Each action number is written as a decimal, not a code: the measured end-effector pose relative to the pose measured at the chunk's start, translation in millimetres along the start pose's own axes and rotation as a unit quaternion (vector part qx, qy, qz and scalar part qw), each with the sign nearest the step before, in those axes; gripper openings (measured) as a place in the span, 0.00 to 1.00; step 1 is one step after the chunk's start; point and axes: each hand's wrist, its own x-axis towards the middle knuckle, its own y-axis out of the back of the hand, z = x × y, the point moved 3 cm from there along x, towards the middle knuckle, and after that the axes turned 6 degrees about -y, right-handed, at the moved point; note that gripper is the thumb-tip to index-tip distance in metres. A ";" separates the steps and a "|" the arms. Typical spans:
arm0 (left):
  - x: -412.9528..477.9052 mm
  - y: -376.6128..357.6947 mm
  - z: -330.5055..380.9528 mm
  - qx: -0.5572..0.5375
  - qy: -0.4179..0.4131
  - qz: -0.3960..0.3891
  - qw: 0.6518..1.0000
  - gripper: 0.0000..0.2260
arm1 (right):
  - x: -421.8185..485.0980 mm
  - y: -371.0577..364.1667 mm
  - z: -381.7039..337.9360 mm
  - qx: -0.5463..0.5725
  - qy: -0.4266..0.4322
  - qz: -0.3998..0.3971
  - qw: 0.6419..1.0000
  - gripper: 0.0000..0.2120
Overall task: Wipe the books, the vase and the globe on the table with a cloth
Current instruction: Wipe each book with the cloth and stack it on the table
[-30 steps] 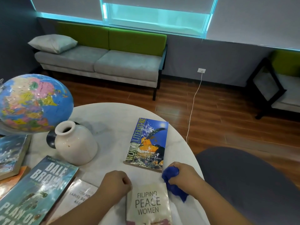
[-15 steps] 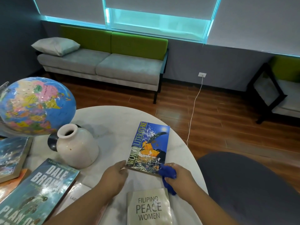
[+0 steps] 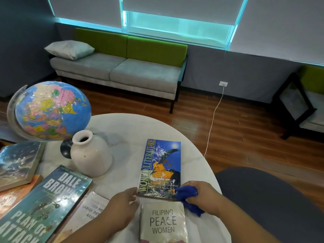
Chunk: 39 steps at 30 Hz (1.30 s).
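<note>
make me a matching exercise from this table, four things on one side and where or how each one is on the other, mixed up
Things
1. globe
2. vase
3. cloth
4. World Literature book

Place or state
a. blue, bunched in the right hand
b. white, upright, just in front of the globe
c. flat on the table, left hand at its near corner
d. at the table's left side, tilted on its stand

Pairs: 1-d, 2-b, 3-a, 4-c
</note>
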 end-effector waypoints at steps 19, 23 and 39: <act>14.6 -14.2 13.9 0.387 -0.132 -0.097 0.907 0.32 | 27.5 -23.0 -1.9 -0.201 0.099 0.186 0.957 0.11; 15.6 -14.5 12.5 0.390 -0.137 -0.099 0.905 0.32 | 31.9 -18.8 -1.3 -0.259 0.122 0.183 0.941 0.13; 12.5 -12.3 10.2 0.364 -0.148 -0.093 0.915 0.30 | 40.3 -23.8 -6.9 -0.338 0.115 0.169 0.919 0.15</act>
